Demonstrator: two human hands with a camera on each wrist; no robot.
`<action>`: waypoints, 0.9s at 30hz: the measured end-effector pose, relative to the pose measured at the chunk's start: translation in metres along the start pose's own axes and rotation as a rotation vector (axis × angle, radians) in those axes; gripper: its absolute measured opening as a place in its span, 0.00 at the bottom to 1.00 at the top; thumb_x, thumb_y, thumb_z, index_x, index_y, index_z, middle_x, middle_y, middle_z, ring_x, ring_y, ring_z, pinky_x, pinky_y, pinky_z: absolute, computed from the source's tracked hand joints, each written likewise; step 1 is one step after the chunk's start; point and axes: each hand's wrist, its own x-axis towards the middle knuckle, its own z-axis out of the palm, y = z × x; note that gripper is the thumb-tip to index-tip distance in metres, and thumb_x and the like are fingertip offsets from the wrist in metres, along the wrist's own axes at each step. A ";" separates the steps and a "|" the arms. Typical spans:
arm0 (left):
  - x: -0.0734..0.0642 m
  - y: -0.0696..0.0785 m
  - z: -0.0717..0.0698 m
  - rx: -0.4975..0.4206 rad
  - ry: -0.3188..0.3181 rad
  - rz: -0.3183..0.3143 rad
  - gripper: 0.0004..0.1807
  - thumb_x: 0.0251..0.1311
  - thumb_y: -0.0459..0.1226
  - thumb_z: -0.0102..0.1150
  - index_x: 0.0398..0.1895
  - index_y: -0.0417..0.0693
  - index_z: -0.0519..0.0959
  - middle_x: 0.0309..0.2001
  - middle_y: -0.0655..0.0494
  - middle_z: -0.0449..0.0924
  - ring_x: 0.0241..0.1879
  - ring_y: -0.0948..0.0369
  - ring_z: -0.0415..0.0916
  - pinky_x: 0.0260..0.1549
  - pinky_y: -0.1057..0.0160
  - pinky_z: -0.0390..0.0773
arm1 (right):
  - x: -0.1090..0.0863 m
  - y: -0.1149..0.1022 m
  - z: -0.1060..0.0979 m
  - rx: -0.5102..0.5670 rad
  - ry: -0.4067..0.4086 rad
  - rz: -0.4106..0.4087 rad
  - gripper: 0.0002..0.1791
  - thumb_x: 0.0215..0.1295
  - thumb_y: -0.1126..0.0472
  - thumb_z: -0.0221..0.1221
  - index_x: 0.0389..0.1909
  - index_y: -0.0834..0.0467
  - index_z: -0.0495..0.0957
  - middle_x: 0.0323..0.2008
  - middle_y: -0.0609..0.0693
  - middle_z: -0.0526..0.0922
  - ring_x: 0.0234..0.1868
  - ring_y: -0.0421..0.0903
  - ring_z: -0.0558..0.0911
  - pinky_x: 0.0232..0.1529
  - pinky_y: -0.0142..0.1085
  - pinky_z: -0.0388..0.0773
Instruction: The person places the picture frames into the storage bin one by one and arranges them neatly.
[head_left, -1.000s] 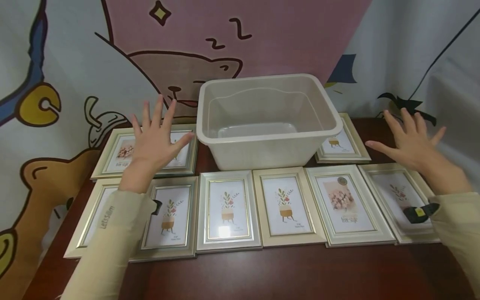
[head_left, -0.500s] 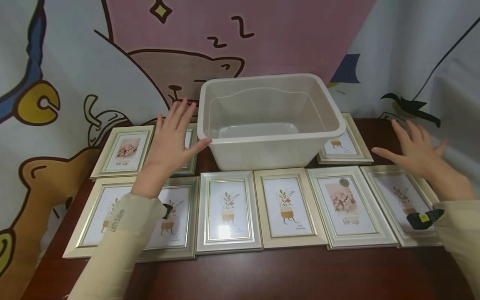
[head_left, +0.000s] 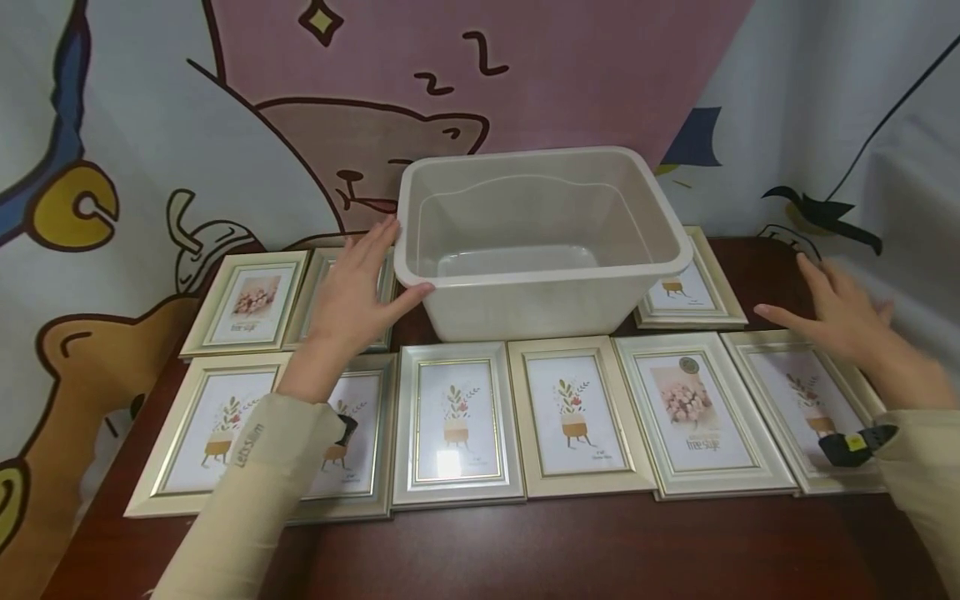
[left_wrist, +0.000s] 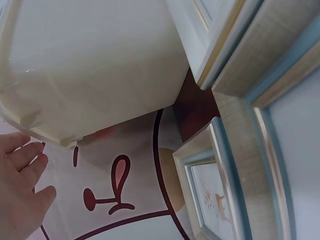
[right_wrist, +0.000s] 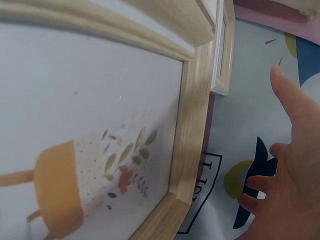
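My left hand (head_left: 350,296) is at the left end of a beige plastic tub (head_left: 525,304), its fingertips right at the rim. The fingers are extended and the thumb points toward the tub's front corner; in the left wrist view the hand (left_wrist: 22,182) appears beside the tub wall (left_wrist: 100,75). To the right, my right hand (head_left: 847,321) hovers with fingers spread over the rightmost picture frame (head_left: 806,392), holding nothing. The right wrist view has that hand (right_wrist: 295,170) next to a pale wooden-looking frame (right_wrist: 192,115) with a plant-pot print.
Several cream and silver picture frames lie in a row before the tub, among them a silver one (head_left: 459,492) and a flower-print one (head_left: 712,487). More frames lie behind at left (head_left: 247,308) and right (head_left: 686,292). A cartoon-printed curtain (head_left: 600,75) hangs behind the dark red table (head_left: 570,550).
My left hand has moved right and slightly down to the tub's rim. My right hand has moved a little right and down. The frames and tub stay in place.
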 end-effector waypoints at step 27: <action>0.003 0.004 -0.011 -0.266 0.001 -0.091 0.46 0.60 0.61 0.61 0.77 0.55 0.59 0.79 0.61 0.54 0.77 0.49 0.54 0.74 0.41 0.58 | 0.000 0.069 0.003 0.180 -0.160 0.148 0.45 0.74 0.42 0.47 0.69 0.79 0.51 0.61 0.86 0.54 0.56 0.81 0.61 0.54 0.74 0.62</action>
